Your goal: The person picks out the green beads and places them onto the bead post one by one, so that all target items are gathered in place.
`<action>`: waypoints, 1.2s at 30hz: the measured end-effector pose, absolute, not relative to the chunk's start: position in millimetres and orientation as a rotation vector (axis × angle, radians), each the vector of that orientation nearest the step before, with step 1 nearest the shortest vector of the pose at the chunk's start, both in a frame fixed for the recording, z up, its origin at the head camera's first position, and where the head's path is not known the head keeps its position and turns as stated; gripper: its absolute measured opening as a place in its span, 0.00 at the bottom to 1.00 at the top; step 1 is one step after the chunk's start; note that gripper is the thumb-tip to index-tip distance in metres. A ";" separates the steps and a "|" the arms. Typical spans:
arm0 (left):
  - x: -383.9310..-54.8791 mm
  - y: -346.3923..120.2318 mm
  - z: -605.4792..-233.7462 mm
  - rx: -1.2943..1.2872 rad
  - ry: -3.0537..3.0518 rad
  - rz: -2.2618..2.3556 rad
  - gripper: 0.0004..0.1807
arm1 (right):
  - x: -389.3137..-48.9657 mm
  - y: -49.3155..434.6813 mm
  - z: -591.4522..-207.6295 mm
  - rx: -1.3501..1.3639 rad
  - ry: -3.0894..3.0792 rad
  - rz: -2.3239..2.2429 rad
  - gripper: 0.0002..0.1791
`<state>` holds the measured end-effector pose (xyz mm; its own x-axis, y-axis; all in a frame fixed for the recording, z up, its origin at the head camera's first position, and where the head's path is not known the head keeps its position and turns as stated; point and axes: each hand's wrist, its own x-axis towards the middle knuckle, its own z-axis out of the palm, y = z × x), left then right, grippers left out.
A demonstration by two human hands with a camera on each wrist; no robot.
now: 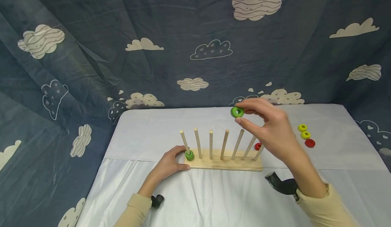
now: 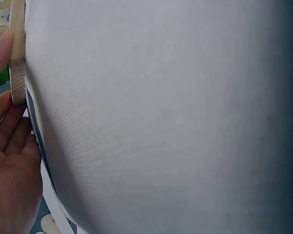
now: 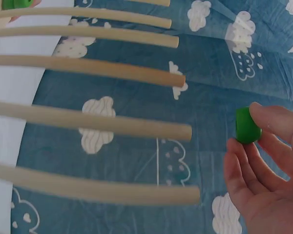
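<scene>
A wooden peg board (image 1: 232, 165) with a row of several upright pegs stands on the white table. My left hand (image 1: 170, 162) holds the board's left end, thumb at the front edge and fingers behind; the left wrist view shows the thumb and fingertips against the board's end (image 2: 18, 83). Green rings (image 1: 189, 155) sit at the base of the leftmost peg. Above the pegs, right of the middle, my right hand (image 1: 272, 128) pinches another green ring (image 1: 237, 112) between thumb and fingers. That green ring (image 3: 247, 126) is beyond the peg tips in the right wrist view, touching none.
Two yellow rings (image 1: 303, 131) and a red ring (image 1: 310, 143) lie on the table at the right. Another red ring (image 1: 258, 146) shows behind the rightmost pegs. A dark cloud-patterned cloth (image 1: 171, 23) hangs behind the table (image 1: 146, 132).
</scene>
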<state>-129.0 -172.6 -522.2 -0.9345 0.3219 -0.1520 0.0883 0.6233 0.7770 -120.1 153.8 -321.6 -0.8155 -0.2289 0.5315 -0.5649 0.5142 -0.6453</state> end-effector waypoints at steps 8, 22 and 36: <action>-129.1 -172.5 -522.2 0.338 2.573 1.205 0.37 | -123.2 138.5 -322.6 0.733 -2.388 1.230 0.23; -129.4 -173.3 -523.0 0.328 2.566 1.199 0.37 | -125.7 116.5 -315.3 0.815 -2.446 1.276 0.22; -129.0 -173.7 -524.2 0.352 2.565 1.227 0.37 | -130.0 90.7 -315.4 1.015 -2.429 1.283 0.22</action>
